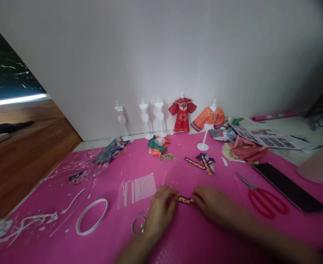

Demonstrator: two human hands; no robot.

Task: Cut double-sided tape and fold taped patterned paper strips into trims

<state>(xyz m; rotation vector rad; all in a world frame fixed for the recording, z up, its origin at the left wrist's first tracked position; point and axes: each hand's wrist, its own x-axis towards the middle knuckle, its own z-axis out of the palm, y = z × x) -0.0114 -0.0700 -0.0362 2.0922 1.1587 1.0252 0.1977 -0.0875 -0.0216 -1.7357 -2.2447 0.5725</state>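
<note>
While a white tape ring (78, 225) and a sheet of stick-on gems (139, 189) lie on the pink mat (117, 161), the left hand (161, 209) pinches one end of a small patterned trim strip (185, 200) and the right hand (211, 203) pinches the other, down at the mat. The strip seems mid-shaping, which calls for light, even tension. Red scissors (266, 201) lie nearby.
</note>
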